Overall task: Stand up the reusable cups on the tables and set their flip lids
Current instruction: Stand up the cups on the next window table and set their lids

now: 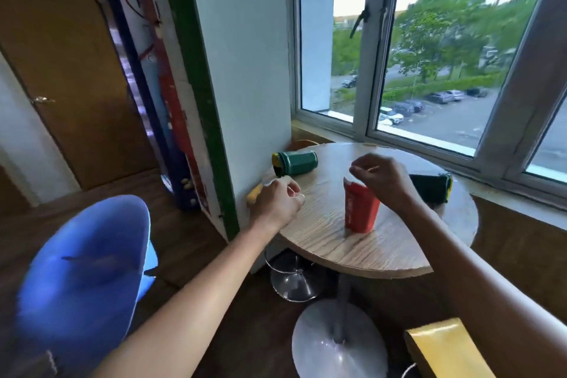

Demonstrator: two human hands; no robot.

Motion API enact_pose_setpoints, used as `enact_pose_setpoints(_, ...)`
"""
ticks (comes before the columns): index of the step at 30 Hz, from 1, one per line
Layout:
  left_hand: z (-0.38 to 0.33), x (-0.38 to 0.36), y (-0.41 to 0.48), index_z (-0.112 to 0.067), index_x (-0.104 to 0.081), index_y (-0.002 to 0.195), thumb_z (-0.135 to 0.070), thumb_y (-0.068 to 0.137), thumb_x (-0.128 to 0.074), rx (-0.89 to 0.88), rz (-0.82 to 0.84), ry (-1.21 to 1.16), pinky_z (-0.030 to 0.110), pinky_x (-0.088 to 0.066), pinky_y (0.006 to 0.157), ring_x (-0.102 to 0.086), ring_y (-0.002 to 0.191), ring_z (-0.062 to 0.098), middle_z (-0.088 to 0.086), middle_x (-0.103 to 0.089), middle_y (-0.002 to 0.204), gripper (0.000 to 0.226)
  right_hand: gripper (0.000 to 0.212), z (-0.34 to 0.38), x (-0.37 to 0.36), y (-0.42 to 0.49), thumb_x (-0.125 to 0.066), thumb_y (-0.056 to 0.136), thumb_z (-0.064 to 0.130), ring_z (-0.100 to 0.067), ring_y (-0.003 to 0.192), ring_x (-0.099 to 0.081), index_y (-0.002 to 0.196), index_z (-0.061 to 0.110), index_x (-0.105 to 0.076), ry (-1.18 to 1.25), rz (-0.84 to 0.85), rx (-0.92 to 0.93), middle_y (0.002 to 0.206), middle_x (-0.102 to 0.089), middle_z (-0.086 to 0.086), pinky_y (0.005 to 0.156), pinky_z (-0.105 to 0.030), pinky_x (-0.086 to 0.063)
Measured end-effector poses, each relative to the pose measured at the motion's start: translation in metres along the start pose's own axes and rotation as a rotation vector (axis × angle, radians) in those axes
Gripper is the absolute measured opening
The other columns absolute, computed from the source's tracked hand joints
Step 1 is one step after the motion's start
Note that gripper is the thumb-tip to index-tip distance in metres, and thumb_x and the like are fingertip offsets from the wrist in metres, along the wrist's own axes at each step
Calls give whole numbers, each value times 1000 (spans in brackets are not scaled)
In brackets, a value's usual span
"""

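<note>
both forearms reach up from the bottom of the frame toward a round wooden table point(322, 242) at centre right, set against a window sill. low at the left of the frame sits a blurred blue chair point(82, 270), and at the bottom right corner a yellow seat edge point(441, 344) shows beside the table's round metal base point(337, 344)

left hand point(276, 201) hovers over the table's left edge, fingers curled loosely inward; something yellow point(254, 193) shows just behind it, but whether the hand grips it cannot be told. right hand point(380, 176) hangs just above the red cup point(360, 209), fingers pinched together near the cup's top; the blur hides whether they touch the flip lid or grasp anything

red cup stands upright near the middle of the table, its narrower base down. a green cup point(299, 163) lies on its side at the far left of the tabletop, its yellow and black lid end pointing toward the left of the frame. a second dark green cup point(431, 186) lies on its side at the right of the table, partly hidden behind the right wrist, its yellow lid end pointing right

in the upper right of the frame the window point(429, 55) looks out on trees and parked cars; a brown door point(61, 70) fills the upper left
</note>
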State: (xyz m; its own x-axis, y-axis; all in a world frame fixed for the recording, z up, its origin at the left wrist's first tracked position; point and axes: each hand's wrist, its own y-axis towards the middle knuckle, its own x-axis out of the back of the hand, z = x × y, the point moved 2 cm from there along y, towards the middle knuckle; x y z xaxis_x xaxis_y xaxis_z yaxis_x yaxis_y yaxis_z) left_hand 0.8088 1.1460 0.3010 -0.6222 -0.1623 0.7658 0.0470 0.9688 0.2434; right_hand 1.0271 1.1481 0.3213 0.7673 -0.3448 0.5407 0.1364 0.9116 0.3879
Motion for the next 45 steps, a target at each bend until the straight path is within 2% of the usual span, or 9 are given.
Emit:
enact_pose_setpoints(4, 24, -9, 48, -20, -68, 104, -27, 87, -67, -90, 107, -16, 24, -46, 74, -63, 93, 15, -3, -69, 103, 18, 11, -17, -14, 13, -72, 83, 22, -18, 86, -70, 92, 17, -75, -86, -101, -114, 88, -72, 2, 82, -37, -56)
enact_pose_setpoints(12, 38, -54, 129, -18, -68, 110, -26, 85, -68, -195, 212, -106, 33, -52, 89, -66, 102, 21, 2, -70, 111, 27, 40, -38, -26, 24, -68, 73, 58, -20, 110, -52, 102, 31, -68, -251, -26, -233, 116, -56, -2, 96, -39, -44)
enact_pose_setpoints(18, 57, -79, 167, -24, -55, 130, -36, 85, -67, -195, 59, 21, 47, -31, 110, -41, 130, 30, 6, -47, 138, 48, 40, -44, -33, 23, -70, 79, 48, -15, 110, -48, 111, 23, -66, -196, -81, -279, 116, -49, 5, 92, -34, -41)
enact_pose_setpoints(22, 94, -90, 196, -21, -39, 136, -41, 72, -77, -150, -115, 28, 53, -28, 109, -34, 130, 37, 12, -33, 144, 77, 38, -50, -37, 21, -72, 75, 54, -12, 113, -49, 106, 32, -65, -109, -108, -318, 120, -51, 10, 92, -33, -43)
enact_pose_setpoints(28, 136, -104, 237, -18, -34, 141, -37, 65, -86, -76, -41, -155, 52, -29, 110, -30, 135, 40, 19, -28, 151, 94, 39, -56, -39, 21, -73, 63, 61, -10, 111, -55, 97, 44, -66, 37, -128, -368, 120, -52, 19, 93, -43, -53)
enact_pose_setpoints(31, 144, -109, 244, -15, -39, 136, -31, 68, -86, -150, 6, -295, 48, -41, 100, -43, 123, 38, 20, -42, 137, 84, 38, -53, -41, 19, -72, 66, 53, -9, 110, -55, 101, 38, -67, 35, -148, -387, 123, -53, 15, 91, -36, -53)
enact_pose_setpoints(35, 134, -109, 247, -15, -42, 131, -27, 64, -88, -260, 0, -356, 35, -48, 94, -49, 117, 31, 18, -41, 130, 82, 37, -48, -44, 17, -71, 75, 39, 0, 104, -54, 110, 27, -66, 11, -181, -407, 123, -53, 12, 72, -12, -47)
enact_pose_setpoints(42, 62, -104, 241, -20, -36, 139, -30, 65, -84, -437, 30, -382, 35, -37, 95, -42, 120, 30, 12, -45, 132, 88, 41, -44, -45, 15, -70, 75, 39, 3, 104, -51, 113, 25, -64, 37, -193, -427, 123, -52, 12, 71, -11, -45)
enact_pose_setpoints(45, 34, -110, 234, -23, -39, 133, -36, 66, -83, -475, 85, -350, 42, -42, 93, -42, 118, 31, 10, -46, 132, 81, 36, -43, -45, 16, -71, 76, 37, 3, 103, -52, 109, 25, -63, 47, -209, -427, 119, -53, 17, 69, -10, -48)
